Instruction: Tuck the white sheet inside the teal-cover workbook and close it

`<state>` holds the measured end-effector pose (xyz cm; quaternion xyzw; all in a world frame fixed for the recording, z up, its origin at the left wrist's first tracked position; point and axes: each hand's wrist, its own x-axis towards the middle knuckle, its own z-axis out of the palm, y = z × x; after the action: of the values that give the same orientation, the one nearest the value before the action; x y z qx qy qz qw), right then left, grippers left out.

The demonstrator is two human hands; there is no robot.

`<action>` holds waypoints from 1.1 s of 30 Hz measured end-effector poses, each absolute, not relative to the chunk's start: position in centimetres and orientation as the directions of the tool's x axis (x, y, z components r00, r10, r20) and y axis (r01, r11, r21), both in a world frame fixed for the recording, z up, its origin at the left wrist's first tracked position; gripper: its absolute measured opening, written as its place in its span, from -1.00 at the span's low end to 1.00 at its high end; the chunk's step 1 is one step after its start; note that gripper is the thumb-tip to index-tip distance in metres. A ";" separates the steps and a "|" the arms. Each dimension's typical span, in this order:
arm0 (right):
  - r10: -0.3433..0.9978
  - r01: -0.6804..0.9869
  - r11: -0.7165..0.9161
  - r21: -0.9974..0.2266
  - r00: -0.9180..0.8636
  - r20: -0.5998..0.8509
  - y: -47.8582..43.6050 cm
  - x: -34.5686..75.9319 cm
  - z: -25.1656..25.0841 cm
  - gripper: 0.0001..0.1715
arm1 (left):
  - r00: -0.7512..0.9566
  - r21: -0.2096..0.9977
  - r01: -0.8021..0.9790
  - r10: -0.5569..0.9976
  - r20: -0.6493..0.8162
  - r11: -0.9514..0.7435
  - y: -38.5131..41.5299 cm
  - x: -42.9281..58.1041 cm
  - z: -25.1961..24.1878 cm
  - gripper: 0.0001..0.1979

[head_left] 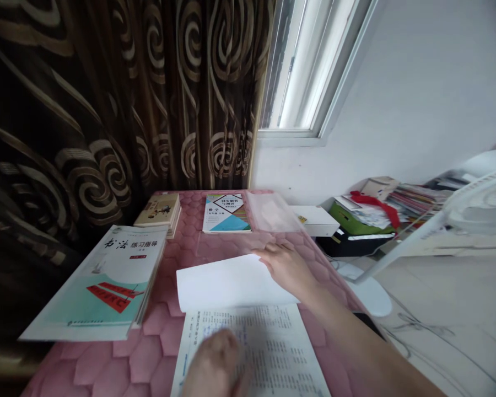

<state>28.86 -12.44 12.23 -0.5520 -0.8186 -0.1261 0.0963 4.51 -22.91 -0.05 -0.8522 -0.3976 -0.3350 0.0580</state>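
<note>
A printed worksheet [268, 347] lies on the pink quilted table [149, 342], and its upper part is folded over so that a blank white flap [227, 281] shows. My right hand [287, 266] rests flat on the flap's right edge with its fingers stretched out. Low in the view, my left hand [215, 364] presses on the printed sheet; it is blurred and its fingers do not show clearly.
A teal and white calligraphy workbook [103, 284] overhangs the table's left edge. A small book stack [159, 210], a maths book [226, 212] and a clear plastic sleeve [273, 212] lie at the back. A white fan [471, 215], a white box [316, 219] and piled books [397, 201] stand to the right.
</note>
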 end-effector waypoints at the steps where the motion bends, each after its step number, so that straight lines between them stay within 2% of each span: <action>1: 0.884 0.935 0.341 0.096 -0.353 0.306 -12.6 28.9 11.9 -0.60 | 0.311 0.299 0.765 0.734 0.604 -0.570 -21.9 3.7 1.6 -0.82; 3: 0.895 0.952 0.299 0.072 -0.305 0.326 -12.8 29.4 11.1 -0.58 | -0.022 0.492 0.799 0.800 0.599 -0.346 -19.5 2.0 4.2 -0.73; 5: 0.906 0.964 0.261 0.038 -0.259 0.335 -13.1 29.9 10.3 -0.58 | -0.258 0.677 0.705 0.813 0.522 -0.211 -16.9 0.6 5.4 -0.58; 7: 0.916 0.972 0.235 0.016 -0.227 0.330 -13.4 30.1 9.8 -0.59 | -0.337 0.845 0.520 0.881 0.333 -0.121 -14.6 -0.1 5.2 -0.50; 9: 0.924 0.981 0.193 0.008 -0.184 0.335 -13.8 29.8 9.7 -0.61 | -0.282 0.914 0.400 0.941 0.185 -0.059 -12.9 0.0 4.3 -0.57; 12: 0.916 0.985 0.170 -0.030 -0.147 0.374 -14.4 28.0 9.6 -0.64 | -0.217 0.908 0.420 0.972 0.095 0.005 -11.6 0.9 3.2 -0.75; 14: 0.910 0.965 0.245 -0.092 -0.197 0.365 -14.8 25.9 9.1 -0.63 | -0.219 0.865 0.497 0.974 0.048 0.069 -11.4 1.6 3.0 -0.78; 19: 0.884 0.852 0.465 -0.242 -0.431 0.181 -15.5 20.8 6.2 -0.43 | -0.189 0.746 0.649 0.981 -0.031 0.148 -12.0 1.8 3.2 -0.76; 23: 0.867 0.828 0.488 -0.276 -0.496 0.046 -15.2 19.0 4.0 -0.32 | -0.130 0.653 0.740 0.987 -0.098 0.162 -11.8 1.0 3.1 -0.73; 25: 0.875 0.840 0.468 -0.275 -0.483 0.012 -14.8 18.9 3.6 -0.29 | -0.129 0.658 0.743 0.991 -0.036 0.120 -10.9 0.7 3.1 -0.74; 28: 0.888 0.857 0.445 -0.259 -0.459 0.009 -14.4 18.9 3.6 -0.23 | -0.237 0.804 0.591 0.966 0.101 0.061 -8.3 0.7 2.9 -0.75; 30: 0.894 0.865 0.441 -0.241 -0.447 0.030 -14.4 18.8 3.7 -0.22 | -0.294 0.933 0.350 0.956 0.027 0.082 -6.1 0.9 2.6 -0.79; 33: 0.906 0.880 0.424 -0.213 -0.416 0.084 -14.6 18.5 3.7 -0.24 | -0.244 0.984 0.159 0.969 -0.040 0.080 -3.5 1.4 2.1 -0.86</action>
<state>18.52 -14.63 3.66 -0.5323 -0.8387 0.0676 0.0932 1.35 -3.51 2.12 -0.4609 -0.6120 -0.4974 -0.4070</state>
